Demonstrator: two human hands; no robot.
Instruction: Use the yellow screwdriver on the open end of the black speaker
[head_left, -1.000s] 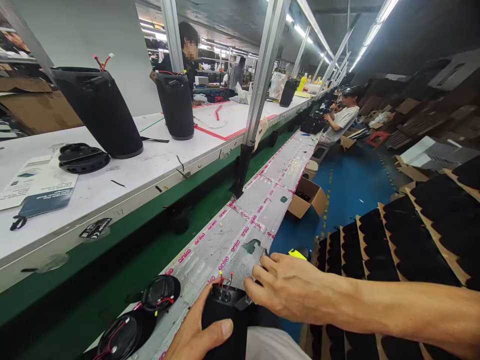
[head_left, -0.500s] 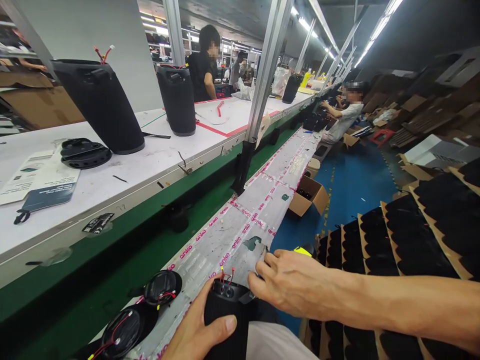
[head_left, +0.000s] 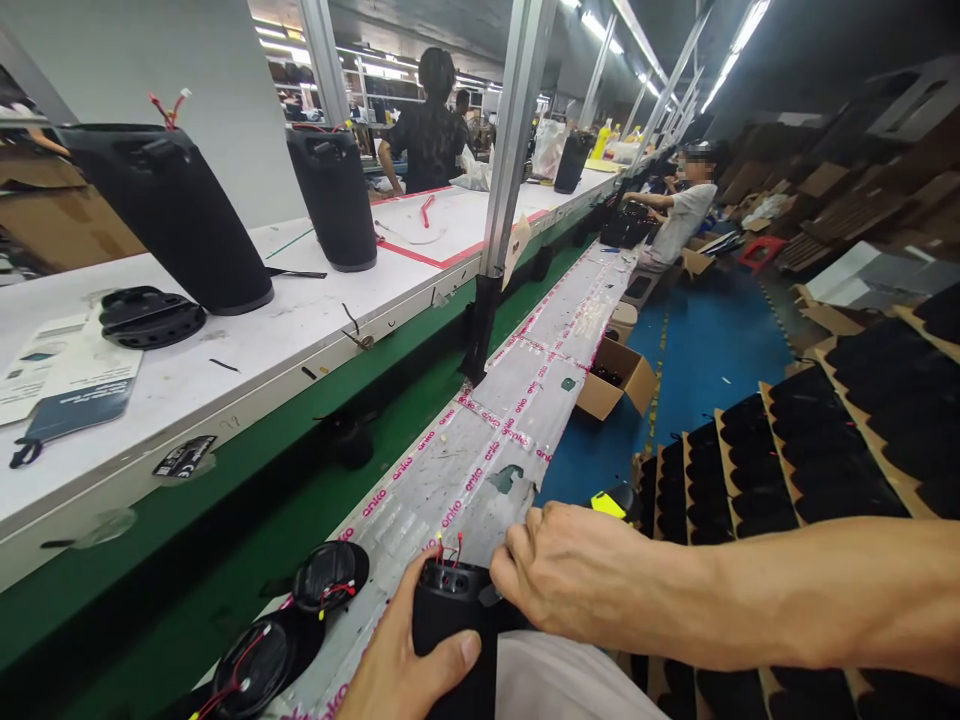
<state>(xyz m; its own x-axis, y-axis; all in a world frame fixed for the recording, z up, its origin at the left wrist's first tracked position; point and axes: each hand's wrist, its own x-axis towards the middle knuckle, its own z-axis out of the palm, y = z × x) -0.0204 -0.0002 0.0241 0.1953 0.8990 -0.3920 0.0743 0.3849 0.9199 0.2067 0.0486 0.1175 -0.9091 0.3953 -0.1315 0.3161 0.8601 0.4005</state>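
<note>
My left hand (head_left: 412,640) is wrapped round a black cylindrical speaker body (head_left: 456,640), held upright at the bottom centre. Red wires with small connectors stick up from its open top. At the speaker's upper right edge, my right hand (head_left: 547,570) has its fingers curled together; whatever they pinch is hidden. Left of the left hand, two black round units with red wires, one nearer (head_left: 255,660) and one farther (head_left: 330,577), lie on the taped grey board (head_left: 420,500).
On the white shelf (head_left: 300,310) stand black speaker bodies (head_left: 187,220), a black round part (head_left: 152,317) and a leaflet (head_left: 90,385). A metal post (head_left: 508,150) rises mid-view. Black pieces in cardboard racks (head_left: 810,450) fill the right. A seated person (head_left: 682,215) works farther along.
The view has shifted slightly, moving the shelf items leftward. My right hand has moved slightly left and stays by the speaker's top edge. The standing person across the shelf has turned away.
</note>
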